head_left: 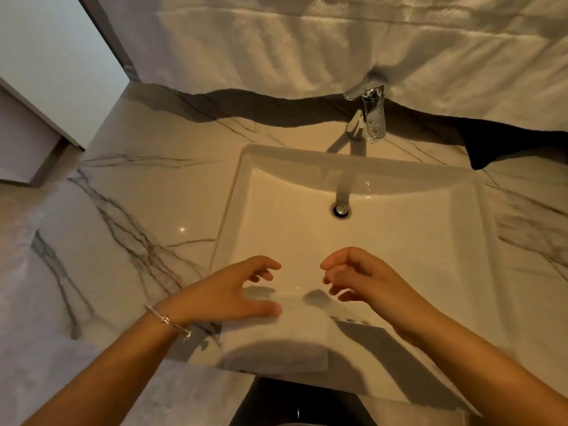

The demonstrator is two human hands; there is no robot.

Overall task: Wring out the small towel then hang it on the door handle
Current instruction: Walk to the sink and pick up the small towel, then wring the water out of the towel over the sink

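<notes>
A small white towel point(278, 342) lies draped over the near rim of the white sink point(399, 241), partly in shadow. My left hand point(227, 292), with a bracelet on the wrist, hovers at the towel's far edge with fingers spread; its thumb is close to the cloth. My right hand point(364, 279) hangs over the basin just right of the towel, fingers curled loosely and holding nothing. No door handle is in view.
A chrome faucet point(370, 115) stands behind the basin, and the drain point(341, 209) sits at the basin's far side. Marble counter point(138, 210) stretches left. A large white towel point(276, 47) covers the back wall. A pale panel point(46, 56) stands at the far left.
</notes>
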